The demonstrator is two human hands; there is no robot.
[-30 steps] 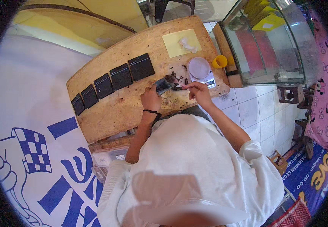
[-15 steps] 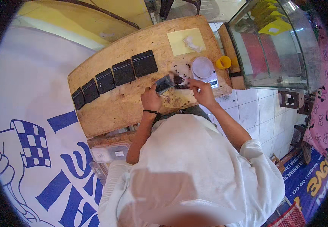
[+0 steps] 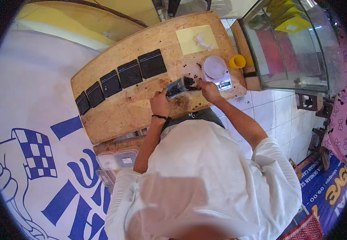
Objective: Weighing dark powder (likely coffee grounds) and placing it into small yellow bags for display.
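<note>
My left hand (image 3: 161, 104) grips a small dark pouch (image 3: 176, 88), tilted with its mouth toward the right. At that mouth lies a clump of dark, bean-like pieces (image 3: 189, 83). My right hand (image 3: 210, 92) is closed beside the clump, its fingertips pinched together; what they hold, if anything, is too small to tell. Loose dark bits lie scattered around the pouch. Just beyond my right hand stands a kitchen scale (image 3: 215, 67) with a round plate and a lit display.
Several black pouches (image 3: 130, 73) lie in a row across the wooden table (image 3: 113, 116). A yellow sheet (image 3: 187, 38) bears crumpled white tissue (image 3: 202, 41). Right of the scale are a yellow cup (image 3: 237, 61) and a glass case (image 3: 289, 48). Lidded plastic boxes (image 3: 117, 161) sit lower left.
My right hand has shifted slightly down, its fingers drawn closer together. The pouch mouth now sits nearer the dark clump. The whole view has shifted a little.
</note>
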